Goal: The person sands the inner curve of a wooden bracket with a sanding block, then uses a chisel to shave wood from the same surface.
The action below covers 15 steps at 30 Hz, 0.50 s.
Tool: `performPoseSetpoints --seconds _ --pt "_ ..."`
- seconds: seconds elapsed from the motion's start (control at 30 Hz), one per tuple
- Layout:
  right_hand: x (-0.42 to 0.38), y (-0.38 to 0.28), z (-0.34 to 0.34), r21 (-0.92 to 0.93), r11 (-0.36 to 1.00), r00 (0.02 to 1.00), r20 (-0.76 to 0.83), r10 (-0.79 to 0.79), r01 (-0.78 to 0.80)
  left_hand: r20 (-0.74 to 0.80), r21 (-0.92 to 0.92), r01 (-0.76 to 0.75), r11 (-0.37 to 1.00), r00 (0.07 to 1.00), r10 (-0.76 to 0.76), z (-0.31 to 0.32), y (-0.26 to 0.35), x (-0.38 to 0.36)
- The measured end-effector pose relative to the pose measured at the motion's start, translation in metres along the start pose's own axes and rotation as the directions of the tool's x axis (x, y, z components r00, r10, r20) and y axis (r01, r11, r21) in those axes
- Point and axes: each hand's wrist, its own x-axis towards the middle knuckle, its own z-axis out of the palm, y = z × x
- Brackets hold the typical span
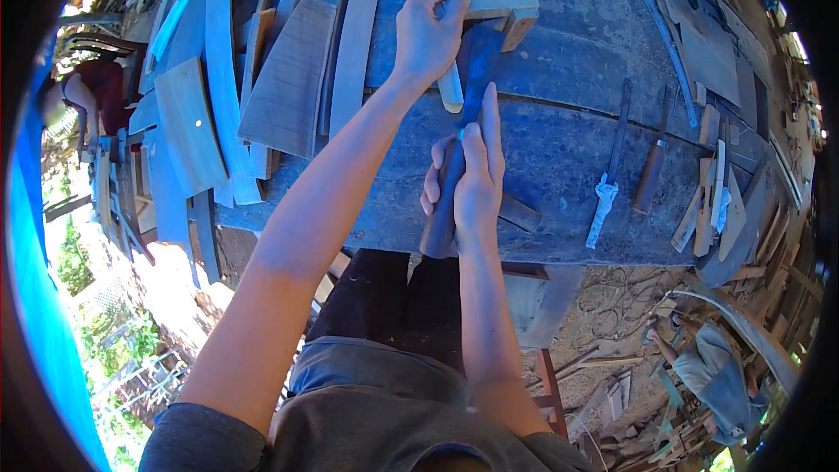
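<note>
My left hand point(433, 31), fingers pinched closed, grips the left end of a pale wooden piece point(511, 7) with an angled corner, over the workbench point(559, 140). Wrapped around the brown handle of a broad-bladed tool point(447, 197) is my right hand point(476, 175), with its index finger stretched along the blade. The dark blade reaches up to the wooden piece and appears to touch it; whether it is a saw or a knife I cannot make out. A pale strip of wood point(450, 90) shows just left of the blade. A small dark block point(520, 213) lies right of my right hand.
Several boards point(293, 79) cover the bench's left side. On the right lie a file-like tool with a wrapped handle point(604, 201), a wooden-handled tool point(649, 177) and wood offcuts point(706, 201). Another person point(721, 376) is low at bottom right among scrap wood.
</note>
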Motion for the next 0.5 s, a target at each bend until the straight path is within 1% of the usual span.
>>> performPoseSetpoints --seconds 0.07,0.1,0.13,0.17,0.2,0.23,0.27,0.37,0.43,0.47,0.5 --pt "0.001 0.001 -0.001 0.018 0.999 0.999 -0.031 -0.034 0.035 -0.001 -0.012 -0.026 1.0 1.0 0.026 0.001 -0.001 0.001" --pt "0.001 0.0 -0.003 0.016 0.999 0.999 -0.033 -0.035 0.035 0.029 0.025 -0.053 0.998 0.998 0.052 -0.001 -0.003 0.005" --pt "-0.002 0.0 -0.009 -0.034 0.999 1.0 -0.01 -0.017 0.017 0.061 0.061 -0.079 0.995 0.995 0.075 -0.002 -0.005 0.006" --pt "-0.005 -0.001 -0.013 -0.085 0.996 1.0 0.011 0.002 -0.002 0.062 0.057 -0.074 0.996 0.996 0.071 -0.004 -0.008 0.008" --pt "-0.012 -0.001 -0.016 -0.089 0.996 1.0 0.007 0.003 -0.003 0.131 0.013 -0.09 0.996 0.988 0.087 -0.006 -0.01 0.01" --pt "-0.023 -0.001 -0.018 -0.145 0.987 0.997 0.034 0.068 -0.063 0.197 -0.029 -0.105 0.994 0.974 0.109 -0.008 -0.011 0.011" --pt "-0.035 0.0 -0.019 -0.2 0.972 0.989 0.059 0.136 -0.122 0.196 -0.028 -0.105 0.994 0.975 0.108 -0.008 -0.011 0.011" --pt "-0.057 0.007 -0.02 -0.199 0.972 0.99 0.04 0.134 -0.123 0.208 -0.029 -0.093 0.995 0.973 0.097 -0.007 -0.011 0.006" --pt "-0.058 0.004 -0.019 -0.21 0.969 0.99 0.028 0.135 -0.127 0.182 -0.082 -0.05 0.995 0.981 0.064 -0.005 -0.012 0.007" --pt "-0.051 0.003 -0.016 -0.2 0.973 0.992 0.031 0.125 -0.116 0.179 -0.079 -0.051 0.996 0.982 0.065 -0.006 -0.012 0.008" --pt "-0.045 0.001 -0.014 -0.19 0.976 0.993 0.034 0.117 -0.109 0.179 -0.028 -0.104 0.994 0.978 0.107 -0.007 -0.013 0.008"
